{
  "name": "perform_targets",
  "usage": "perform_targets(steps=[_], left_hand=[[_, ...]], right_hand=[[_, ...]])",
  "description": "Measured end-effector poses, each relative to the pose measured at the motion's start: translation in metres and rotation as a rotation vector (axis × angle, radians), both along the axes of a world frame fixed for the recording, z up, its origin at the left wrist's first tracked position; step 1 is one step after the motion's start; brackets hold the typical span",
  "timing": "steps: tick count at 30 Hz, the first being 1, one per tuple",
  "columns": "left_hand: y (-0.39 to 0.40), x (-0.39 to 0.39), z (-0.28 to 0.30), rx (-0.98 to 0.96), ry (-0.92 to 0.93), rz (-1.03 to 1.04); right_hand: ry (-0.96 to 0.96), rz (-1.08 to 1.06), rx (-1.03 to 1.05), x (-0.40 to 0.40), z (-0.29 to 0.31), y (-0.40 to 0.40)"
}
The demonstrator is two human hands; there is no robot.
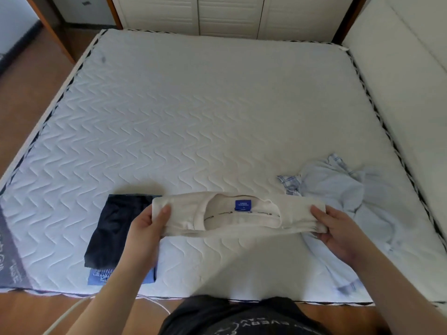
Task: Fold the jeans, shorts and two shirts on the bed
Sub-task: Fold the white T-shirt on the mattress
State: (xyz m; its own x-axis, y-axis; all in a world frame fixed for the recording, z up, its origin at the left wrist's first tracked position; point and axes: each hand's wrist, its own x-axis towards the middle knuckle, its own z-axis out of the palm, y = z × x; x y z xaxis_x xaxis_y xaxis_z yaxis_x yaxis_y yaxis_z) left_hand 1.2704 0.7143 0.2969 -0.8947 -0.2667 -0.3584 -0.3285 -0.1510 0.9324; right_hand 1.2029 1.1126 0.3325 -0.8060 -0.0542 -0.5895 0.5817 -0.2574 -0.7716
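Observation:
I hold a folded cream shirt point(232, 221) with a blue neck label just above the near part of the white quilted mattress point(205, 112). My left hand point(147, 223) grips its left end, thumb on top. My right hand point(338, 228) grips its right end. To the left lies a folded dark garment point(113, 233) on top of folded blue jeans point(99, 278); my left forearm covers part of both. At the right a pale blue shirt point(350, 209) with checked trim lies crumpled and unfolded, partly under my right hand.
The mattress's near edge point(72, 292) runs just in front of my body. A white cable point(70, 313) crosses the wooden floor at the bottom left. A padded cream headboard point(411, 97) lines the right side, and white cupboard doors point(217, 13) stand beyond the far edge.

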Motion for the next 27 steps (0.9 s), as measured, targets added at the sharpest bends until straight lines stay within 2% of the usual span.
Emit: perform_targets(steps=[3, 7, 11, 15, 23, 27], left_hand=[[0.002, 0.015, 0.012, -0.082, 0.026, 0.024], [0.014, 0.029, 0.027, -0.095, 0.054, 0.077], [0.039, 0.049, 0.042, -0.133, 0.045, 0.162], [0.057, 0.078, 0.051, -0.139, 0.012, 0.248], [0.054, 0.158, 0.062, 0.045, -0.079, 0.445], [0.038, 0.201, 0.065, 0.037, -0.092, 0.527]], right_hand=[[0.003, -0.024, -0.030, 0.022, 0.010, 0.007], [0.032, -0.055, -0.066, 0.028, 0.019, 0.012], [0.023, -0.018, -0.145, 0.021, 0.028, 0.020], [0.039, 0.039, -0.140, 0.012, 0.029, 0.023], [0.017, 0.209, -0.078, 0.006, 0.015, -0.018], [0.020, 0.306, -0.050, 0.008, 0.009, -0.063]])
